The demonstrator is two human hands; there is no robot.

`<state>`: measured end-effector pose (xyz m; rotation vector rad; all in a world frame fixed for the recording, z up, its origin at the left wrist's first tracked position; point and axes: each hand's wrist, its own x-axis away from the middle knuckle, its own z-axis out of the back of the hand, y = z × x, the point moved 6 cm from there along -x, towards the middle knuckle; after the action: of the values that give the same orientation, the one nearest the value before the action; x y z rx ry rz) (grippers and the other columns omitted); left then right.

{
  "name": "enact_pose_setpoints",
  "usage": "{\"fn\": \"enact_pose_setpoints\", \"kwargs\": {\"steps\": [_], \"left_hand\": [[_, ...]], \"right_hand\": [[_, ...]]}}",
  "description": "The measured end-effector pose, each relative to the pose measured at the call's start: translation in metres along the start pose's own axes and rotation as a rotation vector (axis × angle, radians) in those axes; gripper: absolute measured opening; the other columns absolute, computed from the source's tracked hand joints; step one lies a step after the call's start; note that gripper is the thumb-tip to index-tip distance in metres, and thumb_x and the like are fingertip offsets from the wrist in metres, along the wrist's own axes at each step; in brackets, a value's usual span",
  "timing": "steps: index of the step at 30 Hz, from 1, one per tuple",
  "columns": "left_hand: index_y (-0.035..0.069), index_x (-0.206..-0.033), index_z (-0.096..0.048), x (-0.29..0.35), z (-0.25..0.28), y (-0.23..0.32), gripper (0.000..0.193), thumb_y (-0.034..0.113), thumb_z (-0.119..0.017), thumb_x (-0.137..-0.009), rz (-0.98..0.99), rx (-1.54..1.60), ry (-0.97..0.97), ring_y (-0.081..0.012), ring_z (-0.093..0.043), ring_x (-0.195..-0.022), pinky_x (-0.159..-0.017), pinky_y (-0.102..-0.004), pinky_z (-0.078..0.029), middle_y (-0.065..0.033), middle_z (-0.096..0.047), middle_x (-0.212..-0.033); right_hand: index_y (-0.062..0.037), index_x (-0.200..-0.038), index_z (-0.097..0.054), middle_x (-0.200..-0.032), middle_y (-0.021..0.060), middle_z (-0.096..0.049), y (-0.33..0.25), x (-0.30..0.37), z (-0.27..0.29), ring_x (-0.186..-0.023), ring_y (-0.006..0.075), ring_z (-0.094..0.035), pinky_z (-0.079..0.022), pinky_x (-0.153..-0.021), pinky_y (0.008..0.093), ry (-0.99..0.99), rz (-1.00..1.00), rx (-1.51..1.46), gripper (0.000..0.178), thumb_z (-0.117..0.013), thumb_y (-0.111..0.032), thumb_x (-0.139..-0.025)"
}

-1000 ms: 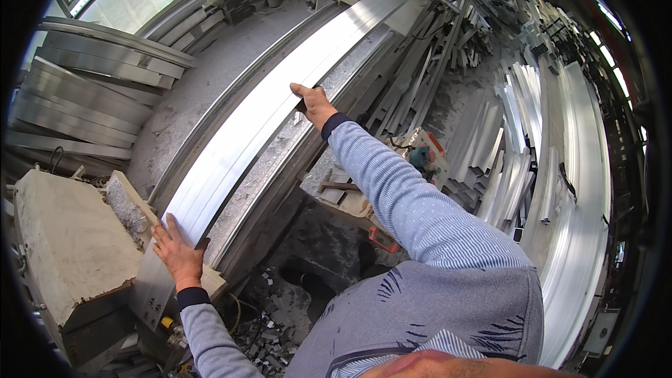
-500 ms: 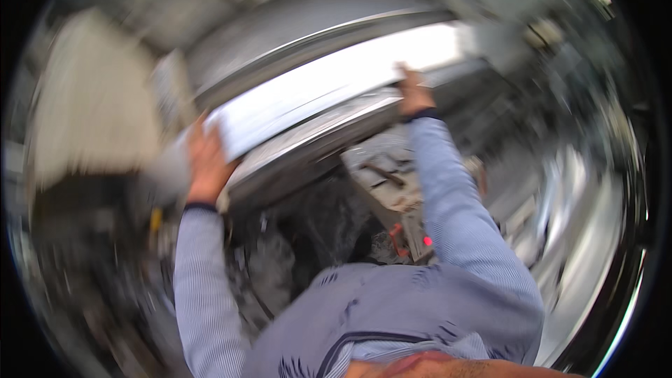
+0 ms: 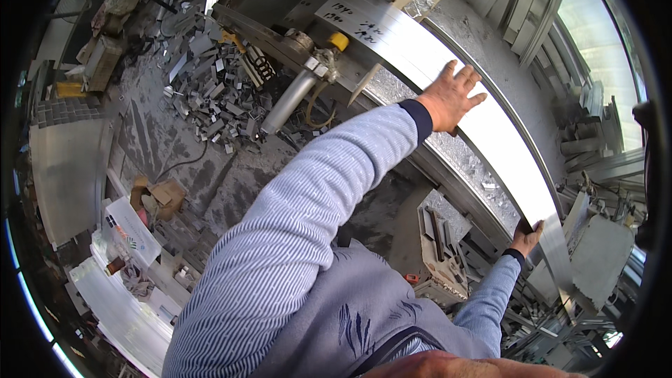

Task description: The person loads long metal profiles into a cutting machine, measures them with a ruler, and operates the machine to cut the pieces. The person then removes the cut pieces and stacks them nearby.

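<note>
A long, shiny flat aluminium profile [image 3: 500, 136] runs from the upper middle down to the right, with dark handwritten marks near its far left end. My left hand [image 3: 451, 98] rests on its top face, fingers spread, the palm over the near edge. Farther along to the right, my right hand [image 3: 526, 239] grips the near edge, its thumb on top and the other fingers hidden underneath. Beneath the profile lies a metal machine bed [image 3: 437, 171] strewn with silvery chips. The far left end reaches a machine head beside a clamp cylinder [image 3: 290, 101] and a yellow knob [image 3: 339, 42].
A heap of metal offcuts [image 3: 217, 94] covers the floor at the left. In front of the bed stands a box-like stand [image 3: 420, 259] with small metal pieces on top. Long profiles [image 3: 532, 10] lean at the back right. A torn cardboard box [image 3: 166, 199] sits lower left.
The view has swung left and become sharp, so the profile now slopes down to the right. Both hands stay on the profile; the marked end and offcut heap have come into sight.
</note>
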<state>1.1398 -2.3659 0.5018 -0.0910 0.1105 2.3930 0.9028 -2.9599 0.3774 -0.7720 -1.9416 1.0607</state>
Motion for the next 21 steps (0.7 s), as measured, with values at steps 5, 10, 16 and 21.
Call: {"fn": "enact_pose_setpoints", "kwargs": {"steps": [5,10,16,21], "left_hand": [[0.020,-0.166,-0.042,0.002,-0.002,-0.006,0.072,0.035,-0.065,-0.100,0.003,0.044,0.025,-0.0396,-0.028,-0.161,-0.131,-0.0636,-0.015,-0.0192,-0.034,-0.173],[0.017,-0.166,-0.042,0.002,-0.002,-0.010,0.066,0.030,-0.059,-0.103,-0.025,0.077,0.016,-0.0403,-0.027,-0.161,-0.130,-0.0659,-0.015,-0.0199,-0.033,-0.173],[0.014,-0.168,-0.038,-0.001,-0.009,-0.009,0.068,0.034,-0.056,-0.105,-0.054,0.053,0.004,-0.0406,-0.023,-0.163,-0.129,-0.0676,-0.013,-0.0198,-0.028,-0.176],[0.015,-0.168,-0.038,-0.003,-0.011,-0.007,0.068,0.035,-0.056,-0.105,-0.053,0.055,0.014,-0.0408,-0.023,-0.163,-0.129,-0.0679,-0.013,-0.0193,-0.028,-0.176]], "right_hand": [[-0.0081,-0.133,-0.065,-0.130,0.0096,-0.070,0.013,0.023,-0.033,-0.114,0.0295,-0.068,-0.057,-0.100,0.0448,0.027,-0.054,0.048,0.039,-0.059,-0.038,-0.110],[-0.0077,-0.135,-0.065,-0.134,0.0096,-0.070,0.022,0.031,-0.045,-0.115,0.0291,-0.070,-0.058,-0.101,0.0436,0.052,-0.033,0.050,0.043,-0.063,-0.041,-0.108],[-0.0048,-0.138,-0.063,-0.136,0.0114,-0.070,0.022,0.035,-0.046,-0.123,0.0307,-0.067,-0.055,-0.108,0.0436,-0.004,0.025,0.051,0.044,-0.058,-0.040,-0.111],[-0.0041,-0.134,-0.065,-0.135,0.0116,-0.071,0.019,0.027,-0.039,-0.118,0.0296,-0.068,-0.056,-0.104,0.0416,-0.043,0.045,0.125,0.044,-0.057,-0.041,-0.112]]}}
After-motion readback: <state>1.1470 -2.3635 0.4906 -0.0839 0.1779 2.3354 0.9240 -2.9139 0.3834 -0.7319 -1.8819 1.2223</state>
